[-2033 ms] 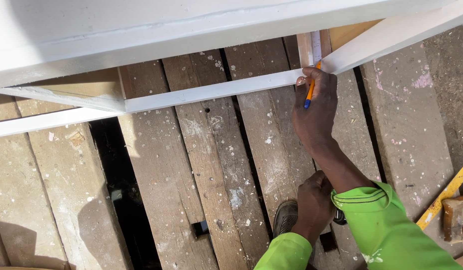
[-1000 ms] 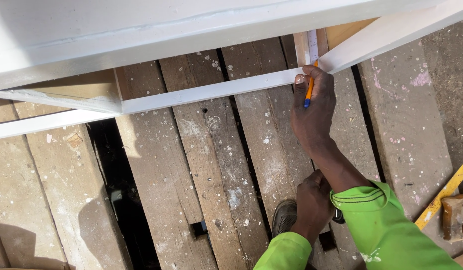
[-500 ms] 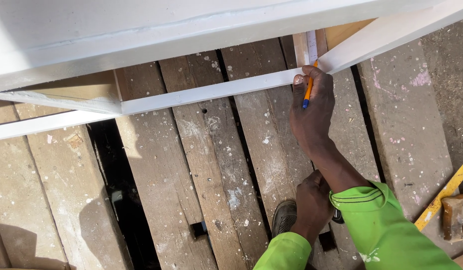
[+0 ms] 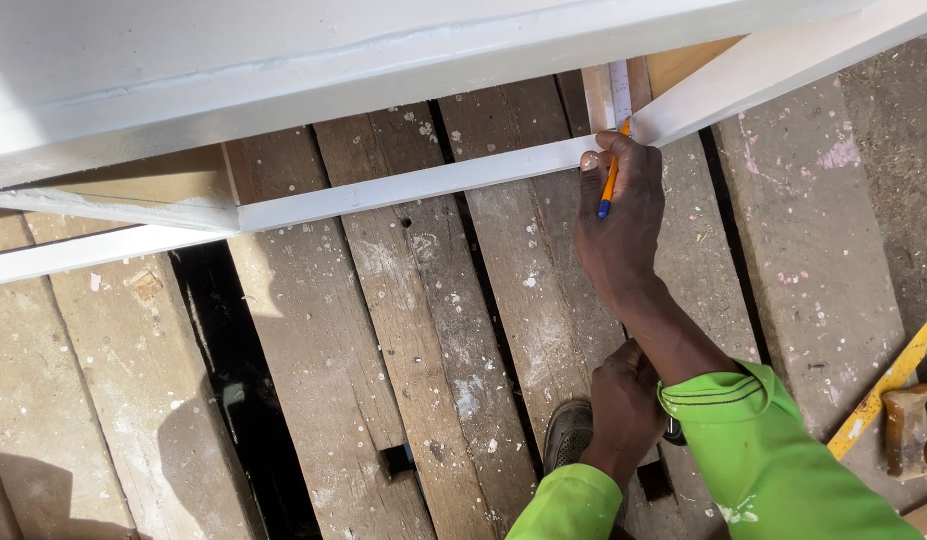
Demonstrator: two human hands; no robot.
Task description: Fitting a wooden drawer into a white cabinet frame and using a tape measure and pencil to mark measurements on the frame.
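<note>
No change from the earlier frames: right hand still grasps one orange pencil against the white rail, beside one measuring tape; left hand clenched below, contents unseen. One shoe, one yellow level.

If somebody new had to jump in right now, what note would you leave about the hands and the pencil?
Right hand: holds an orange pencil in its grip, tip up at the measuring tape where the white rail meets the frame.
Left hand: low beside the shoe; whatever it grips is hidden.
Done: tape laid against the white frame, pencil brought to it.
Left: no pencil mark is visible on the wood.
Nearby: yellow level on the planks.
</note>
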